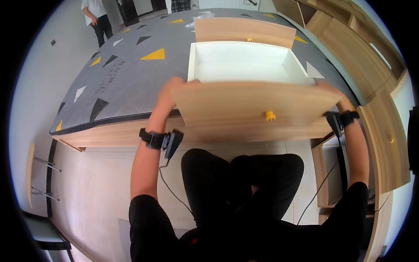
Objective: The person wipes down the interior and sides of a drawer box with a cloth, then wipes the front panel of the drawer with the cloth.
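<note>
At the mattress's [131, 78] near edge, the drawer [227, 102], seemingly rigid and bulky, is gripped by the left hand [171, 87] and right hand [331, 92] at its front's ends, sensibly for balance.

Pale-walled room around a patterned grey mattress [126, 83]
A plain wall [48, 65] rises beyond the mattress's left edge; wood-grain cabinets [349, 48] line its right edge. Light floor tiles [104, 174] spread from its near edge, a dark chair [48, 233] standing off the near left corner.
</note>
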A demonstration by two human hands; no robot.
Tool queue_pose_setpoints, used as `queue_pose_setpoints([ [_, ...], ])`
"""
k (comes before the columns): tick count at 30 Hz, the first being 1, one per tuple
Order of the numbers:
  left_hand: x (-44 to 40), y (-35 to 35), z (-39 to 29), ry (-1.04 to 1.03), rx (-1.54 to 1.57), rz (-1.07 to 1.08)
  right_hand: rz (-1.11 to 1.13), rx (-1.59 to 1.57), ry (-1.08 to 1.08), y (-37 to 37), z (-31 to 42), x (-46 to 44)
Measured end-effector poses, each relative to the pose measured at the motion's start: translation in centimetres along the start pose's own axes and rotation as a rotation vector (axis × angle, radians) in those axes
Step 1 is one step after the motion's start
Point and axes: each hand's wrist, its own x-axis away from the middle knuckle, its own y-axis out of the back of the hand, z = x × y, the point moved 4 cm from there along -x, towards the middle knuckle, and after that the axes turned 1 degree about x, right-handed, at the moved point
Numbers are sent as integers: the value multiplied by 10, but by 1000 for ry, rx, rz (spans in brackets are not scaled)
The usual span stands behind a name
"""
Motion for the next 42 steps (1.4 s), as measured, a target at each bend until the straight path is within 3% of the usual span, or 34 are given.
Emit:
queue_pose_setpoints([
  [1, -6, -1, 6, -319, 72, -180, -68, -77, -49, -3, -8, -3],
  [2, -6, -5, 14, -318, 75, -175, -175, -234, -91, -5, -11, -1],
  [4, -6, -8, 25, -37, 104, -155, -400, -614, -154, -16, -13, 11],
  [5, 4, -13, 20, -38, 105, -149, -498, -780, -174, -23, -12, 17],
  [7, 52, -10, -4, 238, 1027, -262, -678, -1033, -201, -37, -8, 26],
  [8, 67, -12, -9, 243, 1026, -259, -745, -1105, -211, -43, -6, 28],
  [10, 93, -10, -20, 8, 1122, -348, -798, -1155, -224, -47, -1, 33],
  [11, 101, -14, -27, 22, 1118, -343, -897, -1214, -218, -42, -3, 39],
  [13, 111, -11, -54, -158, 663, -467, -1082, -1373, -211, -18, 3, 51],
  [14, 112, -12, -60, -150, 659, -463, -1163, -1476, -213, -2, 10, 58],
  [16, 114, -9, -82, -384, 49, -613, -1467, -1464, -72, 34, 1, 75],
  [18, 106, -11, -93, -401, -42, -639, -1711, -1367, 21, 78, 40, 111],
  [19, 101, -12, -100, -421, -130, -668, -1712, -1365, 18, 75, 57, 115],
  [22, 79, -17, -121, -305, -395, -804, -1695, -890, 232, 76, 104, 132],
  [23, 68, -23, -122, -308, -386, -799, -1420, -1023, 336, 47, 97, 115],
  [24, 60, -26, -122, -318, -397, -909, -1239, -854, 163, 14, 113, 93],
  [25, 57, -29, -123, -325, -407, -1019, -1305, -520, 270, 0, 170, 79],
  [26, 56, -33, -121, -326, -402, -1018, -1299, -58, 550, 0, 219, 65],
  [28, 53, -36, -115, -333, -485, -1060, -1500, -58, 447, -32, 251, 53],
  [31, 52, -40, -110, -374, -459, -1092, -1543, -116, 423, -38, 251, 46],
  [38, 59, -53, -102, -398, -485, -1060, -1434, -244, 519, -75, 237, 56],
  [42, 83, -92, -91, -358, -426, -893, -1344, -380, 429, -96, 238, 66],
])
